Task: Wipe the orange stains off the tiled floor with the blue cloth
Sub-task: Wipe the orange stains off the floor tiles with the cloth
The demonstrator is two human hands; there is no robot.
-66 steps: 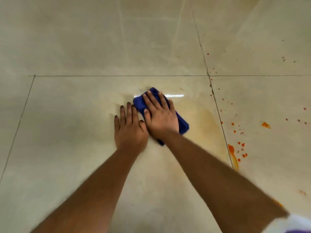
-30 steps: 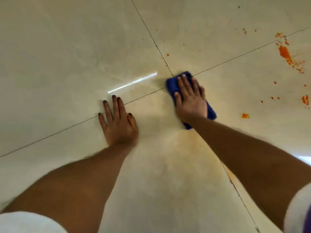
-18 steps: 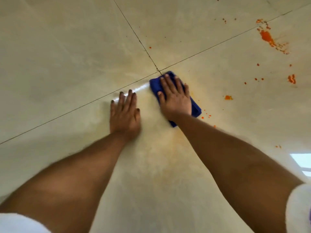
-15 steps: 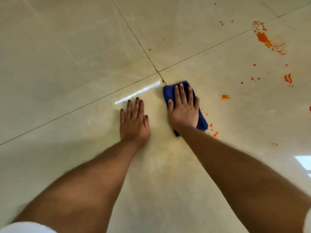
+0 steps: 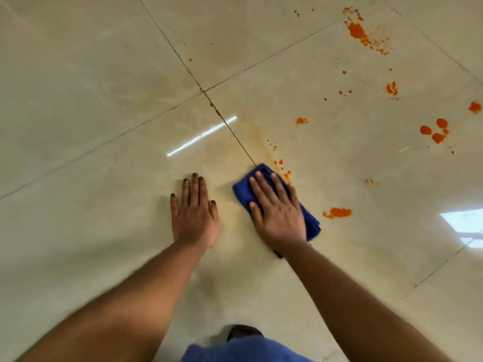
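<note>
My right hand lies flat with straight fingers on the folded blue cloth, pressing it onto the beige tiled floor beside a grout line. My left hand rests flat on the bare tile just left of it, fingers straight. An orange blotch lies right of the cloth, small orange drops sit at its far corner. A faint yellowish smear runs along the grout line beyond it. Bigger orange stains and round drops lie far right.
Grout lines cross at a joint beyond my hands. Part of blue clothing shows at the bottom edge. A window reflection and a bright light streak shine on the glossy tiles.
My right hand has drawn the cloth back toward me along the grout line, away from the tile joint. My left hand has also shifted back. More orange stains have come into view on the right.
</note>
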